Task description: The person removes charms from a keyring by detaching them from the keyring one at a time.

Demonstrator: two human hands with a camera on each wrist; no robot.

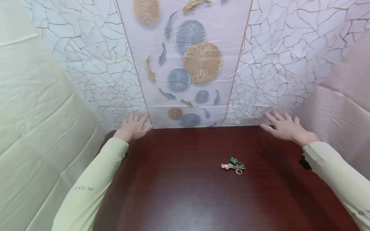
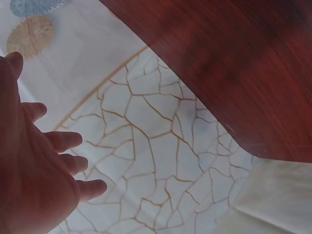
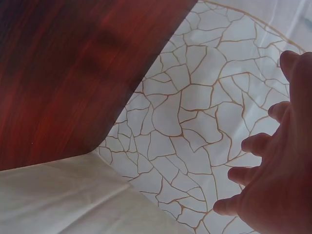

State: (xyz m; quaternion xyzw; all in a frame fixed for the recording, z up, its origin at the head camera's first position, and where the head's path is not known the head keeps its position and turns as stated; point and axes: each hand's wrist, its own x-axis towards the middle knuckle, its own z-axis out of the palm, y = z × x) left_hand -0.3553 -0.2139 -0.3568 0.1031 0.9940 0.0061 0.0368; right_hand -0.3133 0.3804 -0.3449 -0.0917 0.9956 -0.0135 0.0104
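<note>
A small bunch of keyrings and charms [image 1: 233, 166] lies on the dark red-brown table [image 1: 179, 192], right of centre in the head view. It has metal rings, a teal charm and a pale pink one. My left hand [image 1: 133, 127] is stretched out over the table's far left corner, fingers spread, holding nothing. Over the far right corner my right hand [image 1: 286, 127] spreads its fingers the same way, also with nothing in it. Both wrist views show the left palm [image 2: 39, 170] and the right palm [image 3: 278, 175] beside the table edge, apart from the keyrings.
Behind the table hangs a patterned cloth [image 1: 185, 96] with fish and round leaf prints, flanked by white crackle-pattern panels. Plain cream sheets [image 1: 43, 128] enclose the left side, and a similar sheet [image 1: 341, 106] the right. The far table edge meets the cloth.
</note>
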